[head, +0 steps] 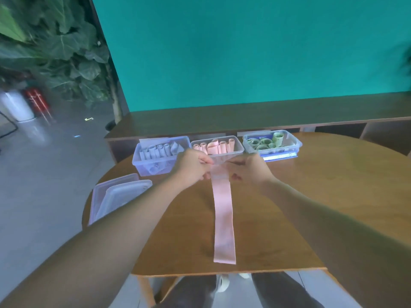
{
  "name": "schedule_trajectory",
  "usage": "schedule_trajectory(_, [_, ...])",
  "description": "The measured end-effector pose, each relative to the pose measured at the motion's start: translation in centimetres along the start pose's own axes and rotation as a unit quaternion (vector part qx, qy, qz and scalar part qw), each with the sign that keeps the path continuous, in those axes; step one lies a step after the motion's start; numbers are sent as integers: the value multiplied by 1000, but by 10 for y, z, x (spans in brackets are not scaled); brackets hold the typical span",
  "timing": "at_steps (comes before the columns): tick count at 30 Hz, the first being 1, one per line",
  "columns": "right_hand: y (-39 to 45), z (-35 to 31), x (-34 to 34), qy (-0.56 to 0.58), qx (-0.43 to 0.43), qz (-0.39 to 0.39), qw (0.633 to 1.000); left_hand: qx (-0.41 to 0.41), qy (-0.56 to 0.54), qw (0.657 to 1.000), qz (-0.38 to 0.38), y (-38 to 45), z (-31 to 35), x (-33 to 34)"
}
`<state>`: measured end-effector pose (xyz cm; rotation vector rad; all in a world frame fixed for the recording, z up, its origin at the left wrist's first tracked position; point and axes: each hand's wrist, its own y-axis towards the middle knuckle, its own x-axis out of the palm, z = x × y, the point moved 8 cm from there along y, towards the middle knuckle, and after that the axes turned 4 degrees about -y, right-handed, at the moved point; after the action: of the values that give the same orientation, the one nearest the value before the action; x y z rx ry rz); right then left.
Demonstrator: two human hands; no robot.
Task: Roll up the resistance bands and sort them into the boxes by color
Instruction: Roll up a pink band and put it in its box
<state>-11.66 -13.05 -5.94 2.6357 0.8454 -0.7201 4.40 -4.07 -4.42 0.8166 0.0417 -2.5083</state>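
Observation:
A long pink resistance band (223, 218) lies flat on the round wooden table (311, 207), running from its near edge toward the boxes. My left hand (192, 167) and my right hand (251, 168) pinch the band's far end between them, just in front of the middle box. Three clear boxes stand in a row at the back: the left box (142, 161) holds pale lilac rolls, the middle box (239, 144) holds pink rolls, the right box (295, 142) holds green rolls.
Two clear lids (111, 196) lie stacked at the table's left edge. A long wooden shelf unit (244, 121) stands right behind the table under a teal wall. Plants and a red extinguisher (36, 101) stand far left on the floor.

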Motion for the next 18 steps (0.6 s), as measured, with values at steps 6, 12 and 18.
schedule_trajectory(6, [50,56,28,47,44,13,998,-9,-11,998,63,43,-51,36])
schedule_trajectory(12, [90,84,43,44,51,21,998,27,-11,994,108,77,-83,52])
schedule_trajectory(18, [71,102,48,-26,44,73,996,33,8,996,77,54,-109,70])
